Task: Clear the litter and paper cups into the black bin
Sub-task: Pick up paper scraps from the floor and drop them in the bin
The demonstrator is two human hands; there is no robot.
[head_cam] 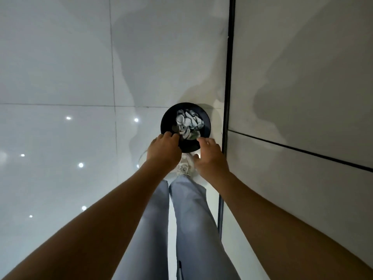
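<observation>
A round black bin (206, 126) stands on the pale tiled floor, close to the wall on the right. Inside it lie crumpled white paper and paper cups (188, 123). My left hand (163, 151) hovers over the bin's near left rim, its fingers bent down toward the opening, and I see nothing in them. My right hand (210, 156) hovers over the near right rim with its fingers loosely curled and nothing in it. Both hands hide part of the near rim.
My legs in light grey trousers (187, 219) and a white shoe (184, 165) are just in front of the bin. A grey wall panel (302, 77) with a dark vertical strip (229, 77) runs along the right. Glossy floor tiles (60, 128) spread to the left.
</observation>
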